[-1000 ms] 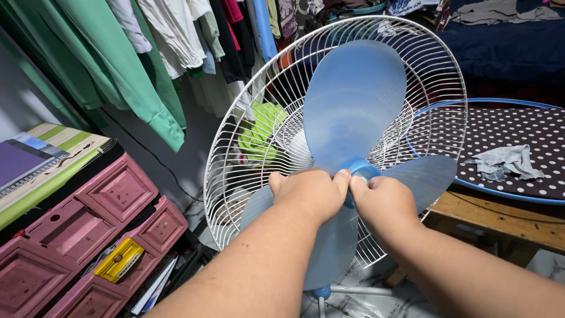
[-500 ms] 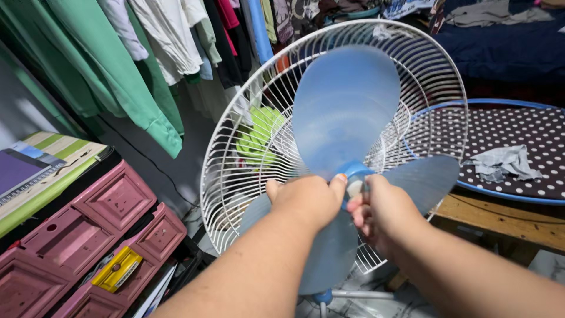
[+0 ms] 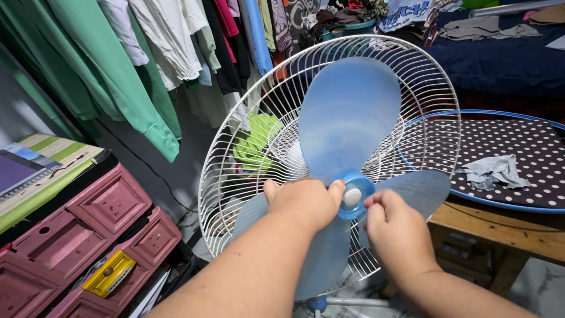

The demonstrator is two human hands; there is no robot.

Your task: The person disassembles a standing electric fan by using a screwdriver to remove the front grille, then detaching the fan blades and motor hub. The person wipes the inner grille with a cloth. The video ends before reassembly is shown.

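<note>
In front of the white wire guard [image 3: 247, 147] of a standing fan, your two hands meet at the hub of the blue fan blade [image 3: 350, 118]. Your left hand [image 3: 303, 203] is closed on the blade just beside the hub, probably so that the blade does not turn. Your right hand [image 3: 394, 227] has its fingers curled together at the round blue cap [image 3: 353, 195], touching its lower right edge; I cannot tell if they really pinch it or only rest there. The blade sits on its shaft, inside the rear guard, and the front guard is not on it.

Behind the wires a green thing [image 3: 256, 141] shows only in part. The fan stand [image 3: 321, 303] is cut off at the bottom edge. Your left fingers are hidden behind the hand itself. A grey cloth [image 3: 491, 171] lies on the dotted board [image 3: 506, 135] at the right.
</note>
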